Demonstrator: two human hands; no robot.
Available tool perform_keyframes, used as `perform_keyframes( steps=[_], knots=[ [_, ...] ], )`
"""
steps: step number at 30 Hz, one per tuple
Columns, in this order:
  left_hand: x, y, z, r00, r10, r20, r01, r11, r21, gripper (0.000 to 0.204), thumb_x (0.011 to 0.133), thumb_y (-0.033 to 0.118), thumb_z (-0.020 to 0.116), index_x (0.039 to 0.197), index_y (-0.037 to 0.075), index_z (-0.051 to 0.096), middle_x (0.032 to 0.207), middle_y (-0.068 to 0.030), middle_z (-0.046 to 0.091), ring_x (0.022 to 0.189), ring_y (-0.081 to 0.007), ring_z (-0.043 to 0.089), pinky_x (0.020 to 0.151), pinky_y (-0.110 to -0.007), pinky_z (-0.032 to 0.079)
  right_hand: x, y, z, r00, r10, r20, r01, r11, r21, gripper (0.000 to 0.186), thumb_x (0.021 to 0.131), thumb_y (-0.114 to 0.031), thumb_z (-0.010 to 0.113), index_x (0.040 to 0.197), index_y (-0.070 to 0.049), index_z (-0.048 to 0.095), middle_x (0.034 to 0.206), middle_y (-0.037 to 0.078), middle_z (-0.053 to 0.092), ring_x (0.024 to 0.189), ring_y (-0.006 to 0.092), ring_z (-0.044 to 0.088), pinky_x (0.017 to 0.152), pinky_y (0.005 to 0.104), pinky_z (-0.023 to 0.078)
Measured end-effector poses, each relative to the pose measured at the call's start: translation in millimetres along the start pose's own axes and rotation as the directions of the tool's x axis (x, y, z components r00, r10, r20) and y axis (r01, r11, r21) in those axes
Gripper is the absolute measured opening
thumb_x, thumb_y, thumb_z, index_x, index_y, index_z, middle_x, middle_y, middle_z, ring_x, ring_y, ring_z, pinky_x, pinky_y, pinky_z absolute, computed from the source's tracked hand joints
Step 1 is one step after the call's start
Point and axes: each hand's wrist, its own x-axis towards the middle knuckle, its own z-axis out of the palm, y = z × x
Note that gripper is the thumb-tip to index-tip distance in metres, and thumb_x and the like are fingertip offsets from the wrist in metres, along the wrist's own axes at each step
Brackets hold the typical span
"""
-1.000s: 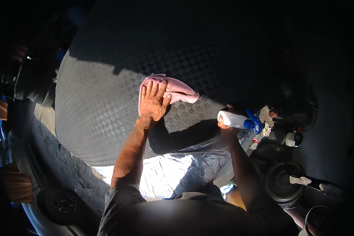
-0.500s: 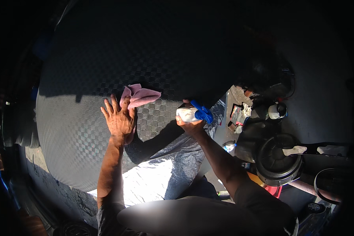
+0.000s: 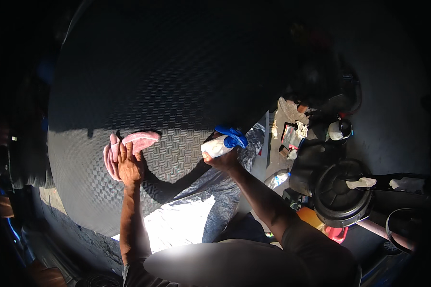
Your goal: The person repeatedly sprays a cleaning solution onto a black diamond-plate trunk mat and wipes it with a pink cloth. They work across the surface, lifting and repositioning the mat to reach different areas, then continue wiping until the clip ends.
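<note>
a broad dark mat (image 3: 177, 148) fills the middle, its far part in deep shadow and its near part in hard sunlight, with rough grey ground (image 3: 93, 239) past its lower left edge. a round black lidded tub (image 3: 340, 191) stands on the right among small clutter, including a white pot (image 3: 337, 130) with a dark top; the room's edges are too dark to read. the mat bears a raised basket-weave pattern, while the crinkled silver sheet (image 3: 177, 222) at its near edge glares white in the sun. the soft pink cloth (image 3: 111, 158) lies folded and rumpled on the sunlit mat, under and around the fingers of the left hand (image 3: 130, 168), which rests over it; whether they pinch it cannot be told. the right hand (image 3: 222, 160) is wrapped around a smooth white bottle (image 3: 214, 147), which tilts with its blue head (image 3: 233, 138) pointing up and to the right.
</note>
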Motion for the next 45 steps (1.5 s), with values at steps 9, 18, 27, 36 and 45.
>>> perform_keyframes(
  steps=[9,18,27,36,45],
  knots=[
    [38,212,86,0.723,0.625,-0.296,-0.658,0.753,-0.015,0.054,0.109,0.038,0.056,0.133,-0.009,0.069,0.149,-0.0300,0.059,0.153,-0.0506,0.041,0.129,-0.064,0.028,-78,-31,-48,0.812,0.580,-0.062,-0.483,0.728,0.487,0.075,0.083,-0.030,0.091,0.140,-0.004,0.050,0.122,0.015,0.062,0.113,0.0286,0.066,0.100,0.0448,0.056],
    [89,454,67,0.422,0.904,0.069,-0.906,0.419,0.058,0.063,0.106,0.040,0.059,0.161,0.012,0.047,0.160,-0.0117,0.047,0.156,-0.0350,0.034,0.132,-0.054,0.020,-160,-33,-172,0.791,0.610,-0.035,-0.545,0.731,0.410,0.077,0.079,-0.010,0.097,0.140,-0.005,0.050,0.132,0.013,0.063,0.122,0.0233,0.067,0.103,0.0393,0.059],
    [51,361,41,0.662,0.732,-0.162,-0.746,0.665,-0.047,0.053,0.105,0.035,0.063,0.154,0.019,0.056,0.151,-0.0179,0.056,0.141,-0.0408,0.052,0.119,-0.054,0.042,-144,-36,-220,0.744,0.668,0.013,-0.627,0.692,0.358,0.046,0.093,-0.025,0.082,0.129,-0.003,0.062,0.113,0.007,0.070,0.106,0.0160,0.067,0.093,0.0366,0.056],
    [-110,31,43,0.998,0.051,0.024,-0.048,0.992,-0.120,0.061,0.109,0.044,0.057,0.165,0.024,0.047,0.136,-0.0221,0.071,0.121,-0.0438,0.070,0.116,-0.052,0.046,-63,-81,-197,0.937,0.316,0.146,-0.346,0.892,0.291,0.039,0.097,-0.010,0.076,0.127,-0.002,0.052,0.117,0.015,0.068,0.111,0.0285,0.072,0.102,0.0449,0.057],
    [-167,24,-3,0.959,-0.049,0.280,0.101,0.979,-0.176,0.067,0.111,0.057,0.047,0.171,0.028,0.037,0.179,-0.0220,0.024,0.163,-0.0549,0.017,0.131,-0.069,0.015,-24,-172,-73,0.817,0.169,0.551,-0.384,0.873,0.300,0.052,0.104,-0.006,0.064,0.152,0.003,0.047,0.116,0.007,0.065,0.108,0.0153,0.064,0.103,0.0339,0.050]
  ],
)
